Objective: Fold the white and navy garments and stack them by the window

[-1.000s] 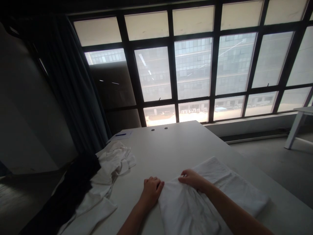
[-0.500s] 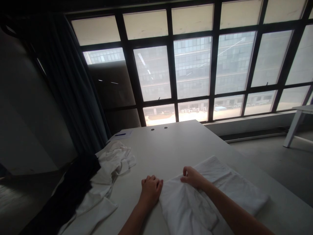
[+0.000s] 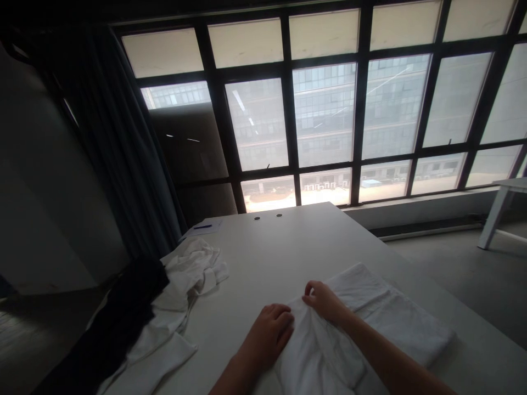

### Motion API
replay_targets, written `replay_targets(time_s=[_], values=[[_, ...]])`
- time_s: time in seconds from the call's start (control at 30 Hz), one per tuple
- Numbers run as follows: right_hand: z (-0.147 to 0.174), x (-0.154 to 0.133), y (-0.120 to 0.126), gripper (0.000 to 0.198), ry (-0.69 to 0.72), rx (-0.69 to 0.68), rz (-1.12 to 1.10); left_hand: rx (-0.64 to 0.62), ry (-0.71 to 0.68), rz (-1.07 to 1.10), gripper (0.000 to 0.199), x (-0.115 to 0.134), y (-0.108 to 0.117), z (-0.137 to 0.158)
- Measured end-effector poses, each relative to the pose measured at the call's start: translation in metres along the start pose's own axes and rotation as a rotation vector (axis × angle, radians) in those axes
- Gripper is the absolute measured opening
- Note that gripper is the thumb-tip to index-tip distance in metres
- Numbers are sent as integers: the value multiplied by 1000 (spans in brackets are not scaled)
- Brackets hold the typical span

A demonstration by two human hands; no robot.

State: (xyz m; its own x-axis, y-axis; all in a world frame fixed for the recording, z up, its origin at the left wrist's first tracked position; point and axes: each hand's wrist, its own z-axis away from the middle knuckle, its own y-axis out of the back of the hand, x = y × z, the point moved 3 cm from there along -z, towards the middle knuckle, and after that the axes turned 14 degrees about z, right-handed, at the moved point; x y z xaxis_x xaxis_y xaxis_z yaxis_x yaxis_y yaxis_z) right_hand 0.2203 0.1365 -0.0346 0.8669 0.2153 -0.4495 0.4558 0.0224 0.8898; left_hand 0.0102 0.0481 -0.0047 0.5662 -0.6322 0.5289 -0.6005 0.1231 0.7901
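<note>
A white cloth garment [image 3: 302, 351] lies on the white table in front of me, its top edge under both hands. My right hand [image 3: 323, 300] pinches this edge between thumb and fingers, raising small creases below. At the garment's left edge, my left hand [image 3: 269, 334] is closed, its fingers bent over the fabric; its fingertips are partly hidden. A flat, folded white part [image 3: 399, 315] spreads to the right beyond my right forearm. Whether it belongs to the same piece is unclear, since the arm covers the join.
Crumpled white clothes [image 3: 191, 274] and a dark garment [image 3: 119, 318] lie along the left side of the table [image 3: 284, 247]. Farther back are a paper with a pen [image 3: 202, 226] and two round table holes. Windows, a dark curtain [image 3: 123, 164] and another white table [image 3: 494, 214] surround it.
My left hand has moved right, from beside the garment onto its left edge. My right hand keeps its pinch and has shifted only slightly left.
</note>
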Motion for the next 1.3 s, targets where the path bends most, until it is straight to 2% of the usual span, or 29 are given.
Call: replay_targets(time_s=[0.17, 0.37, 0.43, 0.53, 0.63, 0.7, 0.8, 0.87, 0.97, 1.03, 1.1, 1.2, 1.3], values=[[-5, 2, -2, 13, -24, 40, 67, -138, -3, -31, 46, -6, -6, 6], [-4, 1, -5, 12, -17, 31, 143, -235, 73, -127, 57, -20, -15, 10], [-1, -2, 1, 13, -8, 44, 162, -242, 87, -158, 57, -24, -17, 10], [7, -11, 23, 17, 27, 149, 214, -234, 110, -198, 56, -37, -17, 9], [24, -31, 48, 20, 169, 193, 135, -169, 187, -254, 53, -59, -14, 7], [40, -50, 58, 29, 357, 95, 19, -68, 263, -308, 51, -75, -10, 7], [67, -74, 53, 56, 601, -73, 8, 123, 346, -368, 52, -92, 0, 9], [78, -82, 38, 60, 626, -108, 119, 234, 344, -360, 51, -94, 7, 10], [83, -85, 10, 57, 544, -95, 315, 371, 279, -266, 32, -78, 18, 12], [80, -83, -4, 53, 500, -90, 401, 438, 224, -161, 27, -52, 26, 13], [77, -79, -12, 42, 489, -93, 433, 435, 156, -85, 31, -17, 32, 14], [71, -76, -10, 34, 525, -94, 416, 178, 20, -155, 19, 38, 27, 15], [67, -74, 0, 25, 539, -58, 394, 45, 79, -220, 33, 62, 15, 21]])
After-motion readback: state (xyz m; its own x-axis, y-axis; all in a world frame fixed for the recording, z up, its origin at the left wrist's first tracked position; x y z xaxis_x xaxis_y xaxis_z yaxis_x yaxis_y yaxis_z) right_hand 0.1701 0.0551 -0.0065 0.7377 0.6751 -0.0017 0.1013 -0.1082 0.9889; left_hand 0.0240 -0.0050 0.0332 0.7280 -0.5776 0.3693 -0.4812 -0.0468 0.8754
